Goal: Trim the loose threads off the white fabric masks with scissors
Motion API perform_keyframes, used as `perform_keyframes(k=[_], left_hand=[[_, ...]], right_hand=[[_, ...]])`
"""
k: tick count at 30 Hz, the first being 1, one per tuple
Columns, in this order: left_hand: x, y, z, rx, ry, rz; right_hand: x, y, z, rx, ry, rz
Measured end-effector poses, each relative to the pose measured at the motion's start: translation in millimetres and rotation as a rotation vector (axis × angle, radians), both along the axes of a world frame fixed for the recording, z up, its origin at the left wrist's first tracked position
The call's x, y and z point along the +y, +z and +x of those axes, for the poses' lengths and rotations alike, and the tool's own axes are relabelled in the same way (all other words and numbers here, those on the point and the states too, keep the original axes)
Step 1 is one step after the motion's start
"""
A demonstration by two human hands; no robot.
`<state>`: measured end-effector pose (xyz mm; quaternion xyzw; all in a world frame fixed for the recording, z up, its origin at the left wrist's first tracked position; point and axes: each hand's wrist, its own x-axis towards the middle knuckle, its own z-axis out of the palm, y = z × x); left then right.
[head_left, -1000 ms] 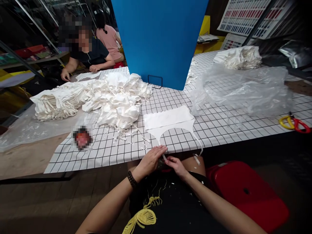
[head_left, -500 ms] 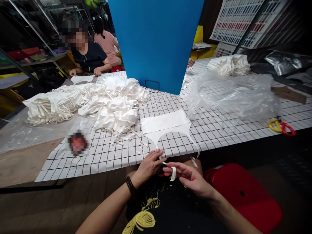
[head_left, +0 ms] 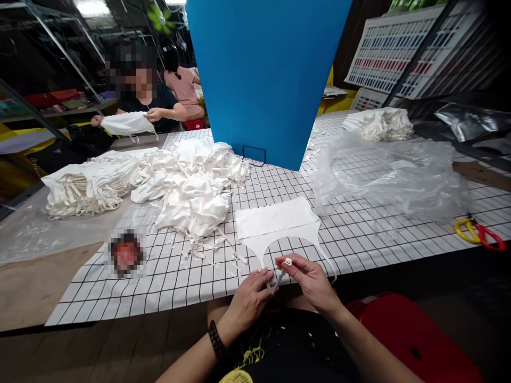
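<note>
A white garment piece point(head_left: 279, 221) with thin straps lies flat on the checked tablecloth in front of me. My left hand point(head_left: 252, 291) rests at the table's front edge, its thumb and fingers pressed together on the garment's left strap. Up and to the right of it, my right hand point(head_left: 313, 281) is closed, thumb against fingers, on the free length of that strap point(head_left: 278, 282). A folded white bit of it sticks up above the thumb. The other strap point(head_left: 328, 260) runs down behind my right hand to the table edge.
Heaped white garments point(head_left: 187, 194) and loose scraps lie left. A blue panel point(head_left: 263, 80) stands upright ahead. Clear plastic bags point(head_left: 387, 175) and red-and-yellow scissors point(head_left: 479, 234) lie right. A red stool point(head_left: 415, 340) is below. A co-worker point(head_left: 159, 106) holds up a white garment.
My right hand has risen and turned, closing from loosely spread fingers onto the strap. My left hand stays on the strap. The co-worker has lifted a garment. The view has tilted up slightly.
</note>
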<state>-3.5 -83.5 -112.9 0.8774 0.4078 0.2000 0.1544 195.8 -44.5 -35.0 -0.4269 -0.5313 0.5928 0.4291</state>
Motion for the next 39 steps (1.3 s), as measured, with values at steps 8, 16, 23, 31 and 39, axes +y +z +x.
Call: perform_keyframes(k=[8,16,23,31,39], left_hand=[[3,31.4,-5,-0.091,-0.018,-0.202],[108,43.0,-17,-0.077,0.219,-0.061],[164,24.1,-9,0.05,0.088,-0.054],[167,21.1,-9,0.018,0.142,-0.029],[164,7.6,-12,-0.114,0.201,-0.004]], right_hand=[[30,-15.4,-18,0.142,0.029,-0.307],[70,-39.9,-27,0.045,-0.096,-0.415],[101,-48.9,-39,0.025,-0.154,-0.61],[111,-45.0,-53,0.052,-0.238,-0.741],[115,-42.9,-64,0.094,-0.336,-0.771]])
